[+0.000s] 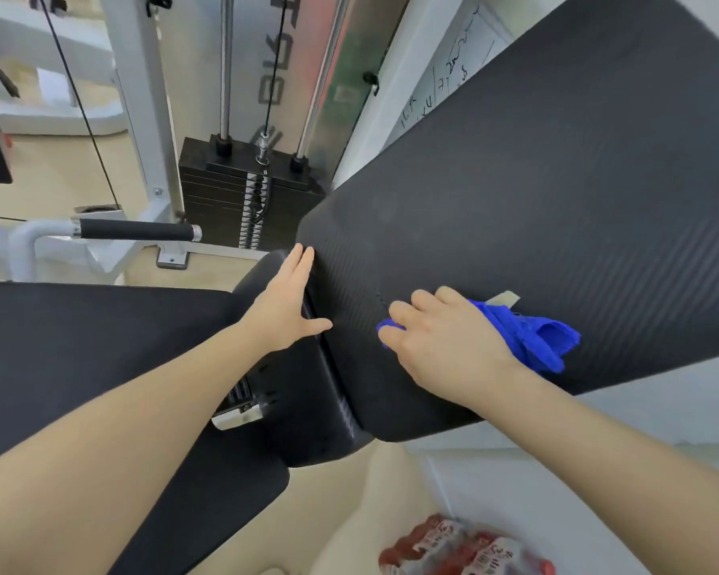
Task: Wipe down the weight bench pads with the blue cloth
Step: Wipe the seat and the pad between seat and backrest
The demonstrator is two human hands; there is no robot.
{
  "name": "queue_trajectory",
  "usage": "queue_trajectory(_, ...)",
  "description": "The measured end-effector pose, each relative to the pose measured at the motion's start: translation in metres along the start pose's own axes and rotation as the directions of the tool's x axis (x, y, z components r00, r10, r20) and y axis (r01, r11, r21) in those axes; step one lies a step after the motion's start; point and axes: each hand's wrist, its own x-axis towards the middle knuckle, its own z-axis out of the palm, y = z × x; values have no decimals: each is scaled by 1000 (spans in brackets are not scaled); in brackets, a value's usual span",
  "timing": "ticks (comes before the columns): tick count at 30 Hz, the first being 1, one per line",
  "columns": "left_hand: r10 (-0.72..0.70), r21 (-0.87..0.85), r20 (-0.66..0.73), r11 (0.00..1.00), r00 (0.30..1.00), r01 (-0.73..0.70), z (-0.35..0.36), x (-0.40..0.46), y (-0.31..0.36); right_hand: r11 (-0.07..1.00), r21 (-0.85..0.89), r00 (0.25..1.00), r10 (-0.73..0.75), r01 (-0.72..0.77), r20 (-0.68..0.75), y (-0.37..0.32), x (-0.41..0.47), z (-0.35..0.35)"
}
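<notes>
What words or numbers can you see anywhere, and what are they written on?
Large dark letters on the silver panel behind the weight stack: sideways and partly hidden by the cable, not readable for sure.
Handwriting on the whiteboard beside the back pad: too scrawled to read.
Print on the red packets on the floor: too blurred to read.
Nothing is written on the blue cloth.

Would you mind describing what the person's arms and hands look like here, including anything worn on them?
Both arms are bare from the frame's edge to the fingertips: no sleeves show. The left hand and right hand wear no gloves, and no rings, watch, bracelet or wristband are visible. Nails look short and unpainted, though fine detail is soft in this wide-angle view.
</notes>
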Motion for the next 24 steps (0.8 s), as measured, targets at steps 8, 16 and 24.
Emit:
queue_trajectory(8, 77, 50, -34, 996, 996, -75, 9, 11, -16, 995, 24, 993, 96, -94, -67, 12, 124, -7)
queue_trajectory(16, 6, 115, -35, 993, 999, -2, 0, 7, -4, 1000, 30, 998, 1, -2, 56, -3, 25, -1)
queue_trajectory(24, 9, 57, -68, 998, 998, -5, 3, 12, -10, 972, 59, 972, 229, -226, -50, 33, 159, -17)
